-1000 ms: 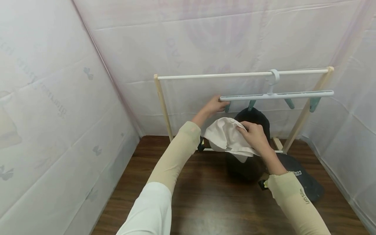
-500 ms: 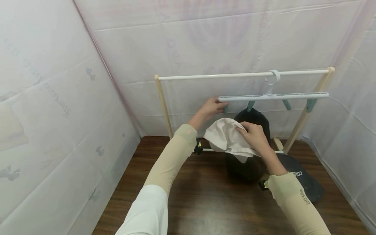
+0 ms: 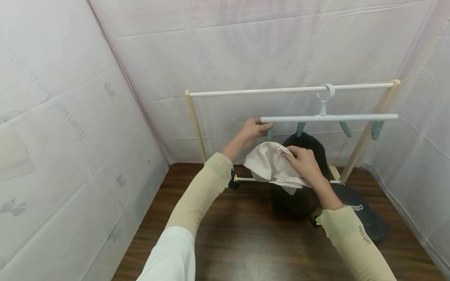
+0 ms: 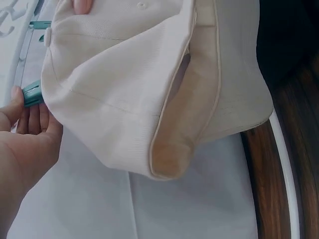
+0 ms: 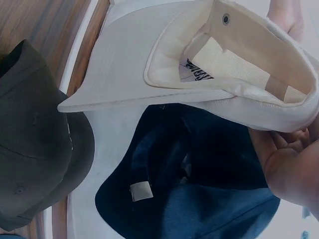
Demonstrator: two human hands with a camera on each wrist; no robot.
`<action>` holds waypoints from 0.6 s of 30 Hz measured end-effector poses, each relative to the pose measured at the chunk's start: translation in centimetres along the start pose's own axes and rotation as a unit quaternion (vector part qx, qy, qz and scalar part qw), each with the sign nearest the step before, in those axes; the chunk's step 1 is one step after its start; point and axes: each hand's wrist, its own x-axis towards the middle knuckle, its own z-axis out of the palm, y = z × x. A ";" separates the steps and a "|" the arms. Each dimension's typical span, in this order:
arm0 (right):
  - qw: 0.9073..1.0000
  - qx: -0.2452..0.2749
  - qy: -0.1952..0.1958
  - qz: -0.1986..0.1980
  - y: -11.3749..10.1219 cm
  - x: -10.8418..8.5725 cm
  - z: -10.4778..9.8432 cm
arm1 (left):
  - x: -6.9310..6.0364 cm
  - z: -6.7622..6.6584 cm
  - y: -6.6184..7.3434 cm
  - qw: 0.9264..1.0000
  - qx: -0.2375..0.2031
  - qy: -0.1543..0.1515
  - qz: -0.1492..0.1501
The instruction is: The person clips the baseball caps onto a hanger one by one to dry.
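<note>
My left hand (image 3: 251,133) pinches the green clip (image 4: 33,93) at the left end of a white hanger (image 3: 291,119), thumb on one side and fingers on the other. The cream cap (image 3: 268,162) is held by its crown in my right hand (image 3: 304,164), just below that clip. In the right wrist view its brim points left and its inside, with a printed label, faces the camera. Behind it is a dark cap (image 5: 169,169), seen in the head view under the second clip (image 3: 300,128); I cannot tell whether that clip holds it.
The hanger hooks over the top rail (image 3: 246,91) of a wood-and-white rack. More green clips (image 3: 377,130) hang toward its right. A dark lettered cap (image 3: 365,218) lies on the brown wooden surface (image 3: 242,242) at right; another dark cap sits below the cream one. White sheeting surrounds everything.
My left hand has shifted slightly down and left, and the hanger's left end with its clip has moved with it. The right hand and cream cap have hardly moved.
</note>
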 end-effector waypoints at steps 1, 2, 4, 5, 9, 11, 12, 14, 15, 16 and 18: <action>1.000 0.001 0.000 -0.001 0.0 0.0 0.0 | -0.1 0.0 0.0 1.000 0.002 0.005 -0.001; 1.000 0.001 -0.001 -0.003 0.0 0.0 0.0 | -0.1 0.0 0.0 1.000 0.004 0.009 -0.001; 1.000 0.002 -0.002 -0.004 0.0 0.0 0.0 | -0.2 0.1 0.1 1.000 0.010 0.013 0.000; 1.000 0.001 -0.002 -0.004 0.0 0.1 0.0 | -0.3 0.1 0.1 1.000 0.011 0.013 0.001; 1.000 -0.003 0.002 -0.002 0.1 0.1 0.0 | -0.6 0.2 0.2 1.000 0.022 0.008 0.008; 1.000 -0.004 0.004 -0.003 0.1 0.1 0.0 | -0.7 0.2 0.3 1.000 0.022 0.003 0.011; 1.000 -0.003 0.004 -0.003 0.1 0.1 -0.1 | -0.7 0.2 0.4 1.000 0.020 0.001 0.011; 1.000 -0.003 0.003 -0.003 0.1 0.2 -0.1 | -0.7 0.1 0.4 1.000 0.015 -0.004 0.010; 1.000 -0.003 0.002 -0.003 0.1 0.2 0.0 | -0.7 0.1 0.4 1.000 0.014 -0.005 0.011; 1.000 -0.002 0.002 -0.002 0.0 0.2 -0.1 | -0.7 0.0 0.4 1.000 0.012 -0.006 0.011; 1.000 -0.002 0.000 0.002 0.0 0.2 -0.1 | -0.8 0.0 0.5 1.000 0.009 -0.007 0.012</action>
